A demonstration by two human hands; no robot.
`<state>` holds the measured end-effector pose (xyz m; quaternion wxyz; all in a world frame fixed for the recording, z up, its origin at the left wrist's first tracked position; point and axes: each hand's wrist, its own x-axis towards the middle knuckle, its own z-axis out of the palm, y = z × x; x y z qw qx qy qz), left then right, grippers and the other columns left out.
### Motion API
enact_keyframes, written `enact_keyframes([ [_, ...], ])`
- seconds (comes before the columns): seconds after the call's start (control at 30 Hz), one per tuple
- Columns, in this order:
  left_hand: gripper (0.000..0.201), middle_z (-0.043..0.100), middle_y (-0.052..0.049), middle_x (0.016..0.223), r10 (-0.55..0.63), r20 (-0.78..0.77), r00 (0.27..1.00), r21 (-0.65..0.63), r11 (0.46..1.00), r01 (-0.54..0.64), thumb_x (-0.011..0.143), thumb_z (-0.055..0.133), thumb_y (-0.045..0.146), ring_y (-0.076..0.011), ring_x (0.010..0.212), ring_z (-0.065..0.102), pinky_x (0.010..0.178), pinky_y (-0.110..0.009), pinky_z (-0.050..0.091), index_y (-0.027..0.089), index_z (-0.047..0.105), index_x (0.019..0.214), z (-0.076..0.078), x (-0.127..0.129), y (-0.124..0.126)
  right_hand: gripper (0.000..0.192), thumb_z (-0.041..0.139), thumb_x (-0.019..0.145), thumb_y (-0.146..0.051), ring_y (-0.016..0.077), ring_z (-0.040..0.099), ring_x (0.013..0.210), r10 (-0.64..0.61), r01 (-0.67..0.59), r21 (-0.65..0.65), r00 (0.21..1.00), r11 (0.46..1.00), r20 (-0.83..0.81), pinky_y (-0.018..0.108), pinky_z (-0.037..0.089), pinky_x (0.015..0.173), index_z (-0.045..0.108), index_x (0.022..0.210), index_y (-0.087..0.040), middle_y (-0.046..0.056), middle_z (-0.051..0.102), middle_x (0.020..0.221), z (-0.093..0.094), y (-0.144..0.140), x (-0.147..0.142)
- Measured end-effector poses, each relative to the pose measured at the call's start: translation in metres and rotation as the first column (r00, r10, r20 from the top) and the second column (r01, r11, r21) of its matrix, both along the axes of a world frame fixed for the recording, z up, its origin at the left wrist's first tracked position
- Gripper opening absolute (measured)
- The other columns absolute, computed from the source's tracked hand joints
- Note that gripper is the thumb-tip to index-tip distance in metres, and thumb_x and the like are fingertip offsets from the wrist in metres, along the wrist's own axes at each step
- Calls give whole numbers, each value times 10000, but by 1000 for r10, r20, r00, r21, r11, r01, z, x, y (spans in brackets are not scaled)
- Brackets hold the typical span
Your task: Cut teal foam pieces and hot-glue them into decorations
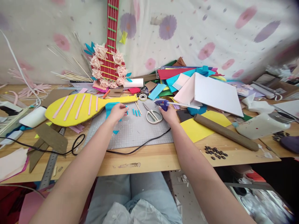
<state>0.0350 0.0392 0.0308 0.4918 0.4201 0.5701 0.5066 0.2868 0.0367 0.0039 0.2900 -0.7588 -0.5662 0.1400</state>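
Left hand [118, 111] pinches blue foam piece [109, 109] on grey mat [135, 130], beside yellow guitar cutout [77, 107]. Right hand [168, 114] grips glue gun [162, 103]. Foam likely light, floppy; hold edges.

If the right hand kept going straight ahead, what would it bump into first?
The right hand already touches the glue gun. Past that, probably the white board and felt pile, though depth is hard to judge.

No text, label, brand or number can be read anywhere. The grey cutting mat [130, 130] bears only faint grid lines, and the metal ruler [50, 166] shows markings too small and blurred to make out.
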Motion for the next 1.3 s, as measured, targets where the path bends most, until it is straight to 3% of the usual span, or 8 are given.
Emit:
enact_keyframes([
  [0.13,242,561,0,509,-132,-397,908,-120,989,91,551,736,77,-139,470,552,461,-230,410,162,530,646,6,7,21,440,493,787,-435,271,580,999,-5,5,-16,1000,1000,-10,371,432,847,575,1076,-114,153,629,1058,-2,2,1],
  [0.3,176,647,-41,599,-320,-786,529,-305,945,119,634,698,235,-184,603,630,607,-279,458,168,574,739,6,21,30,437,485,793,-441,263,576,1010,3,-3,-32,1000,999,-15,364,432,850,567,1082,-124,144,623,1073,-1,1,1],
  [0.43,260,684,-100,928,-193,-907,374,-203,979,14,710,619,333,-243,882,631,725,-330,461,188,587,923,17,16,26,442,479,795,-448,268,582,1002,-4,3,-40,1000,999,-9,368,434,847,560,1094,-133,144,627,1068,0,1,0],
  [0.73,343,654,-81,1027,-132,-956,261,-149,988,-48,724,590,363,-271,971,597,807,-378,448,207,574,1029,39,-43,23,417,475,792,-425,278,579,1010,3,-2,-37,1000,999,24,378,437,846,572,1065,-124,151,627,1065,1,1,0],
  [0.83,316,669,-55,991,-112,-968,225,-72,981,182,747,551,306,-240,985,592,847,-352,444,212,579,1047,24,-44,17,423,475,792,-419,281,578,1011,5,-4,-39,1000,999,26,381,436,849,570,1073,-117,156,625,1066,2,0,0],
  [0.97,508,554,-53,1262,-115,-991,69,-64,855,515,727,471,110,-214,1175,489,957,-300,378,220,511,1222,3,-47,4,415,485,789,-414,278,590,984,2,0,-47,999,999,43,379,441,838,572,1069,-120,151,639,1029,2,0,0],
  [1.2,586,590,-29,1227,-169,-986,-3,-151,872,466,801,372,178,-202,1039,589,852,-297,433,240,306,1381,-1,-84,-25,416,495,784,-397,274,580,1011,-3,5,-54,999,999,38,376,434,860,568,1083,-118,154,630,1058,2,0,0],
  [1.3,527,670,-12,1079,-151,-989,3,-136,897,421,802,379,224,-206,974,614,783,-292,451,240,392,1328,6,-90,-34,415,497,784,-398,272,580,1013,-6,8,-48,999,999,35,377,435,860,566,1086,-123,149,627,1064,2,-1,0],
])
